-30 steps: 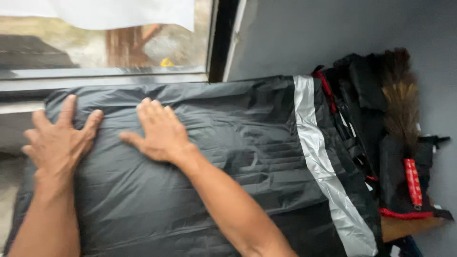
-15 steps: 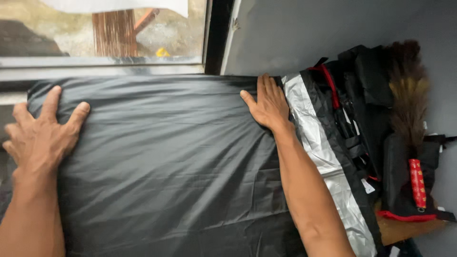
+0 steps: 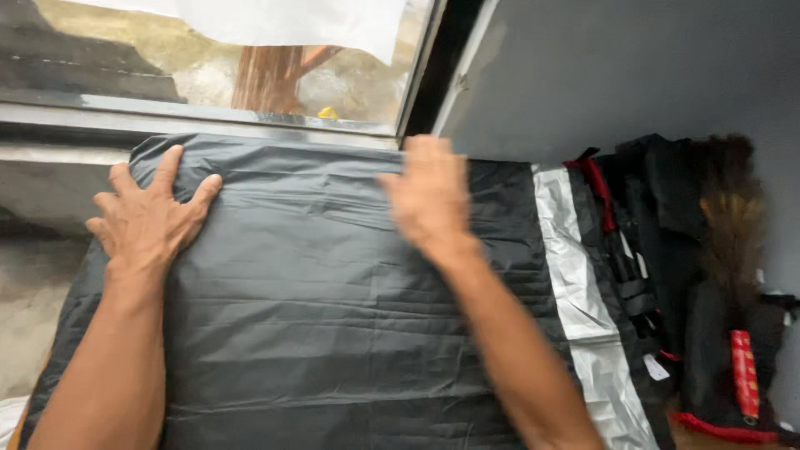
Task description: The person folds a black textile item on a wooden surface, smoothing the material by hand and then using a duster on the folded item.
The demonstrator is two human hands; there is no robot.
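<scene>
From the head view, a dark grey sheet of thin, creased fabric (image 3: pixel 333 317) lies spread just below a window sill (image 3: pixel 208 125), and the left hand (image 3: pixel 150 221) rests flat on its upper left part, fingers spread wide and holding nothing, likely pinning the cloth in place. The right hand (image 3: pixel 429 196), blurred but also flat and wide, presses near the top edge, seemingly to flatten the creases. Just right of the sheet run a silver reflective strip (image 3: pixel 575 283) and a pile of black gear with red straps (image 3: pixel 667 275).
</scene>
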